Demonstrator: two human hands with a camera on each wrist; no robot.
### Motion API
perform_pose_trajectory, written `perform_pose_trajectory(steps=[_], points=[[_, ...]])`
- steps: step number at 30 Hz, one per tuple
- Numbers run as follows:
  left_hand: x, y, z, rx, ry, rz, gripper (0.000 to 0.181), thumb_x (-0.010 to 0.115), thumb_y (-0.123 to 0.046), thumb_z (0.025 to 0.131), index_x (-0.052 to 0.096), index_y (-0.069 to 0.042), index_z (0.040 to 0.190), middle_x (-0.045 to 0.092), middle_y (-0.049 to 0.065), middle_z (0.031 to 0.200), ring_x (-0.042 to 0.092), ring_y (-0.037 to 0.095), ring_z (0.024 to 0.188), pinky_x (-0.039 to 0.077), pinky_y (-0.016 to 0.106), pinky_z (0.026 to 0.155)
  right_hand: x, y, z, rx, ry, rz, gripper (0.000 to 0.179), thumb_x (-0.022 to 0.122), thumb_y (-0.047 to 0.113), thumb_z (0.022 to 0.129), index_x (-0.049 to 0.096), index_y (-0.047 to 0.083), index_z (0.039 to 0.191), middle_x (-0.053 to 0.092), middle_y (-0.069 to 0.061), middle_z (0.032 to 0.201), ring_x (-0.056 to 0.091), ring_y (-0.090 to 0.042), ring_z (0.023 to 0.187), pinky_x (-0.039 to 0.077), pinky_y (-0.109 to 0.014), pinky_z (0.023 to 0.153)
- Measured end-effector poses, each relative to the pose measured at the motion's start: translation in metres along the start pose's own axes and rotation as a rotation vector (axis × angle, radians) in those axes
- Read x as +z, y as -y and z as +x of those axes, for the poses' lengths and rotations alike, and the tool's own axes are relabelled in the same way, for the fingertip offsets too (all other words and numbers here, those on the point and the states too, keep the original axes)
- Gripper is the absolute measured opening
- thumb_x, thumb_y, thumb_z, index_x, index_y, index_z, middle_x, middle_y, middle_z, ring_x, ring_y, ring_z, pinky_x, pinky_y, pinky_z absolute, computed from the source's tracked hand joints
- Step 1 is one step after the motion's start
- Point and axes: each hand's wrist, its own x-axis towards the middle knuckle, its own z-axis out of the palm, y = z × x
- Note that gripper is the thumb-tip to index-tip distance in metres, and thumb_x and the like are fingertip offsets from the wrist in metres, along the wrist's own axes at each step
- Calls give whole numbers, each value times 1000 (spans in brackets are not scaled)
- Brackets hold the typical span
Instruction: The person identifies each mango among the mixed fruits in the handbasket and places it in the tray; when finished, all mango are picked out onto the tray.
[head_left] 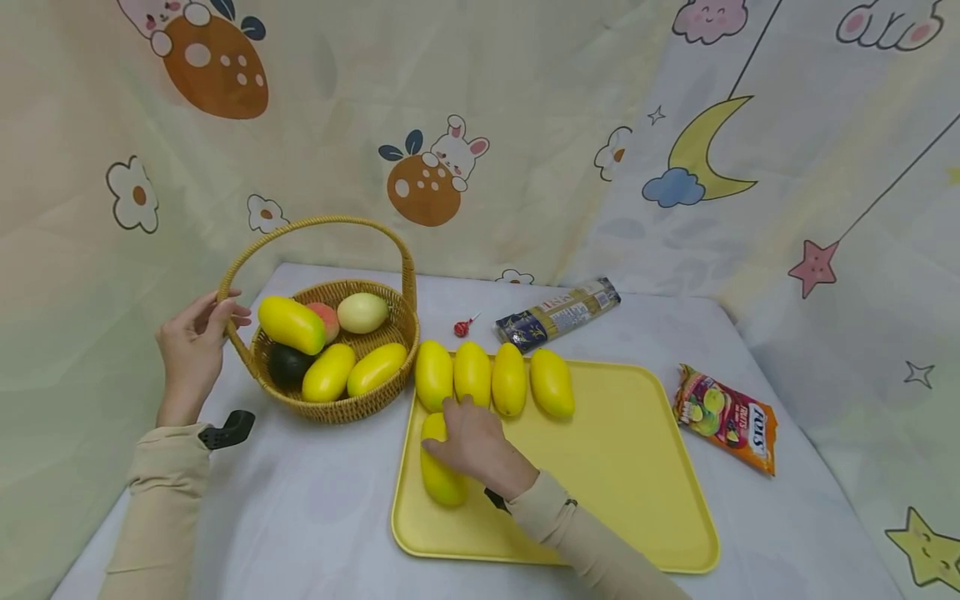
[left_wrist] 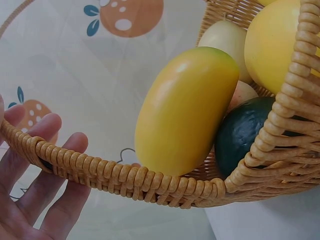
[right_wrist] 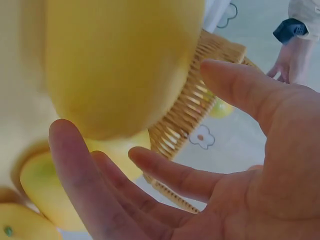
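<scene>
My left hand (head_left: 193, 342) holds the arched handle (left_wrist: 115, 175) of a wicker basket (head_left: 352, 410) near its lower left end, the fingers behind it. Inside lie a yellow mango (head_left: 291, 323) with a green tip, more yellow mangoes (head_left: 330, 373), a dark green avocado-like fruit (left_wrist: 240, 135), a peach (head_left: 324, 317) and a pale round fruit (head_left: 363, 313). Over the yellow tray (head_left: 592, 483), my right hand (head_left: 480, 442) is at a single mango (head_left: 442, 483). In the right wrist view its fingers (right_wrist: 75, 175) are spread around that mango; firm contact cannot be told.
Several mangoes (head_left: 552, 383) line the tray's back edge, the leftmost close to the basket. Behind the tray lie a red lollipop (head_left: 461, 328) and a packet of pasta (head_left: 558, 315). An orange candy bag (head_left: 727, 419) lies right of it. Printed cloth hangs around the white table.
</scene>
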Motion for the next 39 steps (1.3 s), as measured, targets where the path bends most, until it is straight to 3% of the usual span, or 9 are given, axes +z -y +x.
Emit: perform_pose_trajectory(steps=[7,14,22,25,28,31,35,39], points=[[-2,0,0,-12,2,1,29,58,-25,96,69,-8,115,65,-17,80,64,1,77,47,5,75,-14,-2,4,-30,-52,-19,52,70,47,83,59,7,114,53,-10,88,51,-22,66,45,-31,55],[-2,1,1,-14,3,14,30,58,-27,95,69,-9,117,65,-18,81,64,1,77,47,5,76,-32,4,18,-90,-35,3,54,71,45,84,58,9,122,56,-8,93,51,-21,71,43,-28,56],[-1,2,0,-22,5,13,33,58,-30,95,68,-8,117,64,-17,82,64,2,77,48,6,77,-62,22,46,-241,1,-46,57,71,40,85,55,11,132,61,-7,117,58,-20,96,50,-33,77],[-1,2,0,-29,11,20,34,57,-32,95,68,-9,118,64,-17,82,64,0,78,48,6,79,-70,28,59,-303,2,-59,53,72,36,86,58,9,129,63,-5,117,59,-19,100,50,-33,80],[0,2,1,-31,12,29,34,57,-33,95,68,-10,118,64,-18,83,64,0,79,47,6,80,-76,33,72,-346,11,-58,45,73,32,85,61,8,121,66,-4,109,58,-19,94,48,-31,74],[1,1,1,-30,13,37,35,57,-34,95,68,-10,118,64,-17,83,63,0,79,47,7,80,-80,36,83,-388,23,-84,45,74,30,84,61,10,123,65,-3,112,57,-19,97,48,-32,75],[2,0,0,-29,18,49,35,56,-34,95,68,-11,119,64,-17,84,63,0,80,48,7,80,-80,36,96,-505,51,-104,48,73,24,85,59,10,129,60,-5,125,54,-20,110,49,-35,88],[0,0,0,-23,5,45,34,57,-33,95,68,-10,117,64,-17,83,63,0,79,47,7,79,-76,37,108,-605,65,-88,44,73,19,85,62,9,126,59,-6,126,53,-20,113,46,-33,96]])
